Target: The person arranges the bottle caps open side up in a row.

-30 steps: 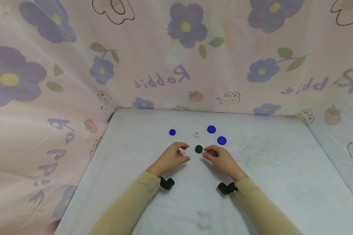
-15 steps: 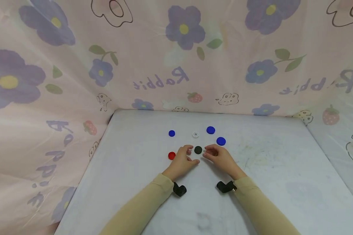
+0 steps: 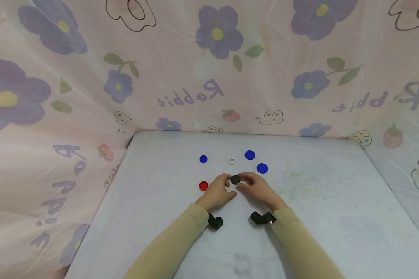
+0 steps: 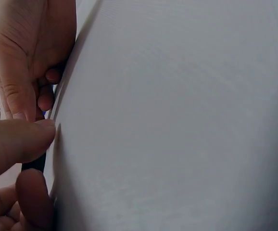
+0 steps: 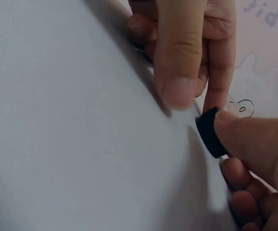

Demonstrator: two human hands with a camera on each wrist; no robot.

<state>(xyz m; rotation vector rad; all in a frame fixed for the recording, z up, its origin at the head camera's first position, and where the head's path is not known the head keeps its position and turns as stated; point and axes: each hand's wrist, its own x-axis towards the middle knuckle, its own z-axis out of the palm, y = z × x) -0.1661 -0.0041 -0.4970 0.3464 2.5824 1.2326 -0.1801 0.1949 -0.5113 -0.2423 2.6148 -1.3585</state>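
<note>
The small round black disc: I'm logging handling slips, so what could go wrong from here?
The right hand appears to pinch the small round black disc near its edge, so it might slip or tip. The left hand is very close to that disc and could bump it. A small round red disc lies just beside the left hand; an outward sweep might knock it.

The word "Rabbit" (image 3: pixel 188 97) stands mirror-reversed on the back of the flowered cloth (image 3: pixel 181 69); it repeats farther right, and runs down the left side; a few letters (image 5: pixel 273 17) show in the right wrist view.
</note>
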